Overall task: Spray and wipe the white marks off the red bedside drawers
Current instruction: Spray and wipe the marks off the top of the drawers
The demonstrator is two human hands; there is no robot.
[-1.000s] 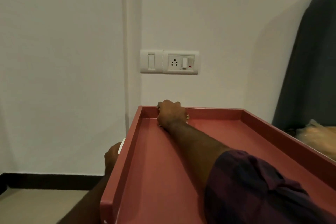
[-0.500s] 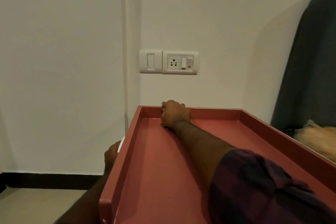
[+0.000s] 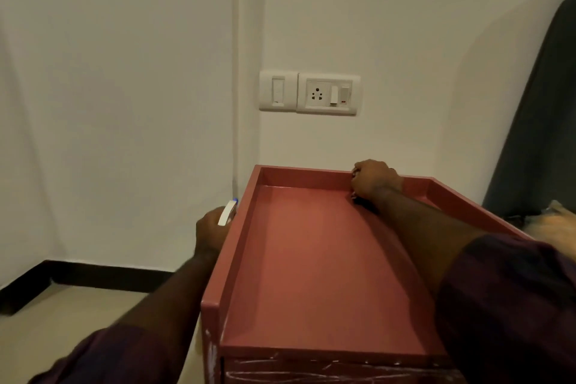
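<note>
Red fills the lower middle of my head view: the red bedside drawers (image 3: 327,274) stand right under me, their tray-like top with its raised rim running away toward the white wall (image 3: 124,87) at 12 o'clock. White marks (image 3: 311,366) streak the front edge and the near left corner, at 6 o'clock.

My right hand (image 3: 375,179) is stretched to the far rim, at about 1 o'clock on the top, fingers curled tight and pressed into the angle where the back rim meets the surface. Something dark shows just beneath it, but I cannot tell what I am gripping. My left hand (image 3: 212,229) sits outside the left rim at 9 o'clock, closed round a white object with a blue tip (image 3: 227,212), most of it hidden in my palm.

Compared with half a second ago, my right hand has slid rightward along the back rim, away from the far left corner. My view has dropped and pulled back, so the scratched front edge now shows, and the left hand sits higher beside the rim with more of the white object visible.

On the wall at 12 o'clock hang a switch plate (image 3: 278,90) and a socket plate (image 3: 328,93). A dark headboard (image 3: 542,134) rises at 3 o'clock.
</note>
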